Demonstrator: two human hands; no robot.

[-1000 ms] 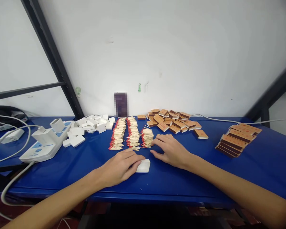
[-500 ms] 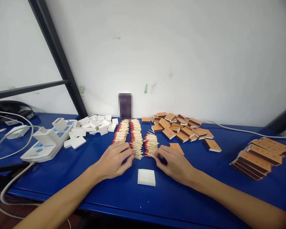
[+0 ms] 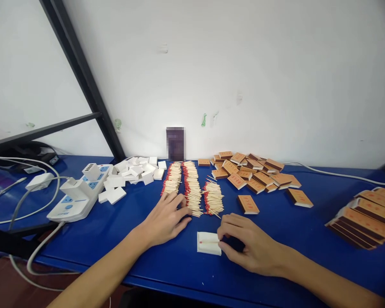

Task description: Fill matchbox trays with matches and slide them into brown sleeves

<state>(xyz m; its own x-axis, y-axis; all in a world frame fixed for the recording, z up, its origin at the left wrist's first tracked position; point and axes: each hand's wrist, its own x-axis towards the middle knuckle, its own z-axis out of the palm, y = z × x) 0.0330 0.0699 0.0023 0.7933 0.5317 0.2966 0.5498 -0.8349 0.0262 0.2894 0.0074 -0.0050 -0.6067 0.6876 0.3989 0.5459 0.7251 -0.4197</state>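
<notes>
My right hand pinches a single match by its bare end. The match lies along a small white matchbox tray, its red head pointing left. My left hand rests at the near end of the rows of matches, thumb and forefinger nearly together by the match ends; anything between those tips is too small to make out. Red-headed matches are heaped in a left row, a middle row and a shorter right row.
White trays are piled at the back left beside a power strip with cables. Orange matchbox sleeves lie heaped at the back right, with one box nearer me. A stack of matchboxes stands far right on the blue table.
My right hand has come from the right match row toward me, bringing a match over the white tray. My left hand stays by the rows. The view has shifted slightly.
</notes>
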